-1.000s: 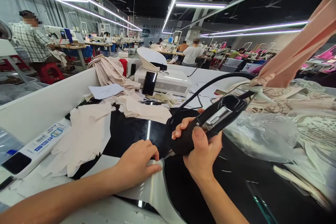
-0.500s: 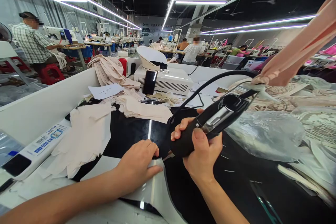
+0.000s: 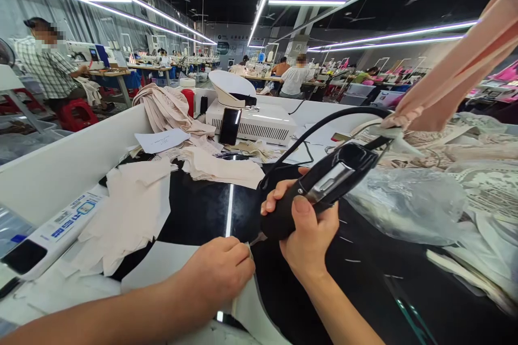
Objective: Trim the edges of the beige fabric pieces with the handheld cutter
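Observation:
My right hand is wrapped round a black corded hand tool with a silver lever on its side. The tool slants down to the left, and its thin blade-like tip is close to my left fingers. My left hand is closed, fingertips and thumb pressed together at the upper right corner of a pale, thin sheet. What lies between those fingers is mostly hidden. The sheet lies on the shiny black tabletop, partly under my left forearm.
Cut pale fabric pieces are heaped at left beside a long white box. A phone leans on a white vented unit. At right lies a clear plastic bag. A pink cloth strip is tied by the cord.
My left hand has shifted slightly right and down, and its fingers have drawn together at the sheet's corner. The tool in my right hand has moved a little left.

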The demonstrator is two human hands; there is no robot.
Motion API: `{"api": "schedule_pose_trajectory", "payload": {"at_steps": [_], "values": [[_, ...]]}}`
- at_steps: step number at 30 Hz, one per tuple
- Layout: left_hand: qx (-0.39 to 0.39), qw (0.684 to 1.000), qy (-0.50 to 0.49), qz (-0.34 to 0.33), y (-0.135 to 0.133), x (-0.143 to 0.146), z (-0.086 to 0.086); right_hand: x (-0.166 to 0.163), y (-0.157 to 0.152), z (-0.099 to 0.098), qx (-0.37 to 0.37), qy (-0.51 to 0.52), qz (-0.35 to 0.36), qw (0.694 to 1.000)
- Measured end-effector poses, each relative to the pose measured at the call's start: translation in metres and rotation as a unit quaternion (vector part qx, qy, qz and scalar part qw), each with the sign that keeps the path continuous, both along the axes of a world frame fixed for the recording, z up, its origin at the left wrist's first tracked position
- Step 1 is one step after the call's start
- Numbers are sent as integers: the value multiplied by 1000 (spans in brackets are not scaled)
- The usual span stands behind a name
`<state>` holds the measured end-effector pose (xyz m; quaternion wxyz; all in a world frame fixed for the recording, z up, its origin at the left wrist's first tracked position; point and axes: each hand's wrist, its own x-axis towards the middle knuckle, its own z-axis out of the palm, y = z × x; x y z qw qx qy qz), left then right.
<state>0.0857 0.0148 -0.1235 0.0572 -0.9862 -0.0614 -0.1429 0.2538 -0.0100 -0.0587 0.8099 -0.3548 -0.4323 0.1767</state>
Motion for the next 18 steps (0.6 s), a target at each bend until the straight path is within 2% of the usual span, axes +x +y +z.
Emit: {"api": "schedule_pose_trajectory", "payload": {"at_steps": [9, 18], "values": [[45, 999, 3, 6, -9, -3, -6, 3, 12, 1, 8, 4, 5, 1000], [51, 998, -29, 18, -9, -2, -17, -1, 13, 6, -9, 18, 38, 999]]}}
